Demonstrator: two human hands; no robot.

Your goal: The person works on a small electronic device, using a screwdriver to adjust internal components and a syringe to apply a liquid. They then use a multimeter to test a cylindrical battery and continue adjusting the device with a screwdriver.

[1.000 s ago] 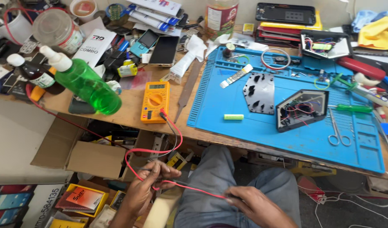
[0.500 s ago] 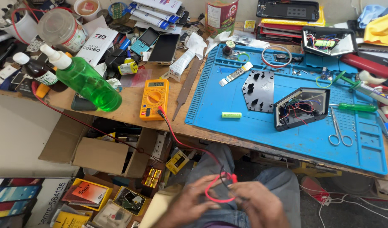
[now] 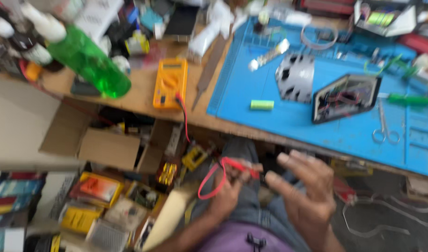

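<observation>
1. Nearest the camera, the left hand (image 3: pixel 230 193) is closed around a looped red test lead (image 3: pixel 214 179), pinching it over the person's lap, below the desk's near edge.
2. The right hand (image 3: pixel 305 191) is open just beside it, fingers spread and curled, touching nothing that can be made out; the picture is blurred here.
3. The red test lead climbs from the left hand up over the near edge of the desk (image 3: pixel 139 100) to an orange multimeter (image 3: pixel 169 84), which lies flat on bare wood near that edge.
4. On the floor under the desk's left part stand an open cardboard box (image 3: pixel 107 144) and a litter of small yellow and orange packages (image 3: pixel 95 189).
5. A blue work mat (image 3: pixel 270 121) covers the right part of the desk. On it lie a small green cylinder (image 3: pixel 261 105), an opened black device (image 3: pixel 347 98), a perforated grey plate (image 3: pixel 295 77) and a pair of scissors (image 3: pixel 385 128) towards the right edge.
6. A green spray bottle (image 3: pixel 88 60) lies tilted towards the desk's left edge.
7. The far edge is crowded with bottles, boxes and tools, too blurred to tell apart.
</observation>
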